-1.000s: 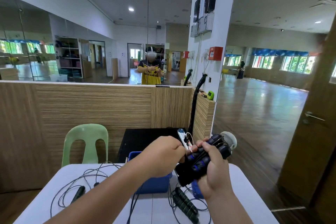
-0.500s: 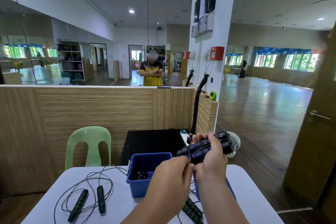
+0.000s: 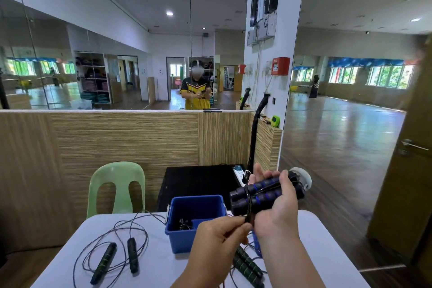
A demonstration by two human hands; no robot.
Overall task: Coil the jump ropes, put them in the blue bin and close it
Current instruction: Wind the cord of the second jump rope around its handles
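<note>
right grip (image 3: 278, 203) curled round the bundled handles (image 3: 240, 194)
left grip (image 3: 217, 238) pinched their cord (image 3: 247, 206) just below, beside the blue bin (image 3: 180, 241)

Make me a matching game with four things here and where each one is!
Things:
1. blue bin
2. green chair
3. blue-striped handles
4. uncoiled rope

Places:
A. gripped in the right hand
B. spread on the table's left side
C. behind the table
D. open, on the table's middle

Pairs: 1-D, 2-C, 3-A, 4-B.
</note>
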